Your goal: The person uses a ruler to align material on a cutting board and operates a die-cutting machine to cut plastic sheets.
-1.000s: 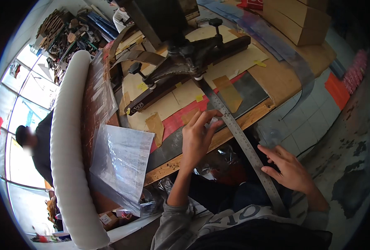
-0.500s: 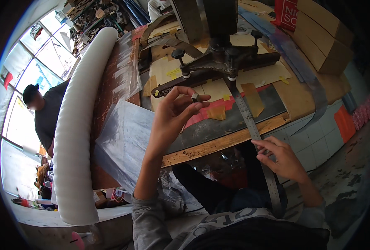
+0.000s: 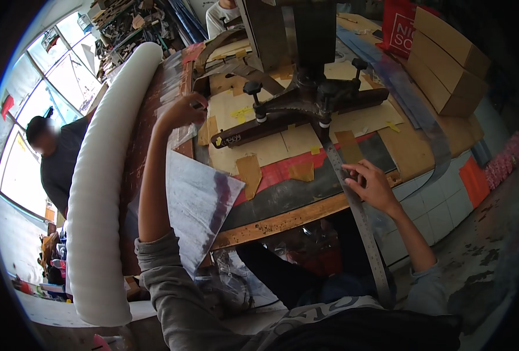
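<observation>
My left hand (image 3: 181,112) is raised over the left side of the worktable, fingers curled together. A small dark spot shows between its fingertips, too small to make out. My right hand (image 3: 371,186) has its fingers bent, with thumb and fingertips at the right edge of a long steel ruler (image 3: 360,219). The ruler runs from under the black clamp frame (image 3: 306,93) of a press down to my lap. Under the frame a dark bar (image 3: 277,127) lies across pale boards (image 3: 297,140) with pieces of brown and yellow tape.
A clear plastic sheet (image 3: 198,199) hangs over the table's near left corner. A long roll of white foam (image 3: 104,187) stands at the left, with a co-worker (image 3: 63,146) behind it. Another person (image 3: 221,17) is at the far side. Cardboard boxes (image 3: 446,70) stand at the right.
My left hand has moved left and away, from beside the clamp frame; a small metal nut-like piece showed in its fingers before. My right hand has shifted up along the ruler.
</observation>
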A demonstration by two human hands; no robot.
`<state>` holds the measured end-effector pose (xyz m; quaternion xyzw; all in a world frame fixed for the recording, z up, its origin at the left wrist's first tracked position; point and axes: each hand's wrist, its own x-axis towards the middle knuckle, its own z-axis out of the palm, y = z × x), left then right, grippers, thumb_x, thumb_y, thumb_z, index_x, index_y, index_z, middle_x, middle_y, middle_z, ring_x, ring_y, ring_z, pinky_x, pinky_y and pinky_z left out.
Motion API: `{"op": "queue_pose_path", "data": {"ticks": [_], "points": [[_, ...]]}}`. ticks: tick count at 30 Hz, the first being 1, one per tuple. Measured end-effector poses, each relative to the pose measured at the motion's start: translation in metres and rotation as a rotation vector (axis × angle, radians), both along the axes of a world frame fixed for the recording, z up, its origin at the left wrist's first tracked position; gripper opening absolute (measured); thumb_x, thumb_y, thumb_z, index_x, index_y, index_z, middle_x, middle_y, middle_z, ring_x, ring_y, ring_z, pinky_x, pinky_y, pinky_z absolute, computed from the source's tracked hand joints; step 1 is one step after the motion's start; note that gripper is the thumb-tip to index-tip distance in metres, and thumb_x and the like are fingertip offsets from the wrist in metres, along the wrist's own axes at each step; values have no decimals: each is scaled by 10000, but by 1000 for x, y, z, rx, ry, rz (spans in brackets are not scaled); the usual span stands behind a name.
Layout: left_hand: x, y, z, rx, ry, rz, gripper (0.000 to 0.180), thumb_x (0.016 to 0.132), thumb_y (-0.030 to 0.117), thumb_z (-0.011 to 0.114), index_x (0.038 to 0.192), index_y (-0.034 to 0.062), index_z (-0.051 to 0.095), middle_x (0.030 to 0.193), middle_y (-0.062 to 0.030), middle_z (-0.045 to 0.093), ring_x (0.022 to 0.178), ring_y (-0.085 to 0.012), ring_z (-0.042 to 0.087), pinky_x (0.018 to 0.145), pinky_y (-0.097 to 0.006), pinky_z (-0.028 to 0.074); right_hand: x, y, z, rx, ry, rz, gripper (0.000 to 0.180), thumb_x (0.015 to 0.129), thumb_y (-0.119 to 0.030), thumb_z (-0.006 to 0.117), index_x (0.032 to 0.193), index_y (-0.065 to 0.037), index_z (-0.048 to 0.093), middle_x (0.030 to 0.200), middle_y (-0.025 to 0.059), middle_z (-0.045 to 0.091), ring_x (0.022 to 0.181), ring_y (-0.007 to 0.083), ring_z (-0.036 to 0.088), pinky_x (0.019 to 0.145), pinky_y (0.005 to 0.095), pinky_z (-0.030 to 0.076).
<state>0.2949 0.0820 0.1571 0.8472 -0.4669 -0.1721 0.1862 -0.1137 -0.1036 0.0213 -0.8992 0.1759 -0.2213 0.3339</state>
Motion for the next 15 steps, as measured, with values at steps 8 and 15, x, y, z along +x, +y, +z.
{"op": "queue_pose_path", "data": {"ticks": [8, 15], "points": [[30, -69, -68, -108, 173, -65, 208, 824, 151, 605, 1023, 97, 632, 730, -80, 669, 704, -129, 660, 622, -269, 558, 7, -1, -10, -255, -62, -85, 247, 756, -143, 687, 1003, -123, 677, 800, 21, 550, 554, 113, 567, 477, 246, 467], [61, -137, -99, -160, 191, -498, 415, 807, 6, 554, 1217, -7, 494, 936, -138, 657, 870, -196, 646, 811, -303, 542, 9, 3, -6, -295, -37, -122, 198, 732, -135, 703, 929, -121, 695, 787, 0, 578, 512, 102, 562, 463, 240, 459]]}}
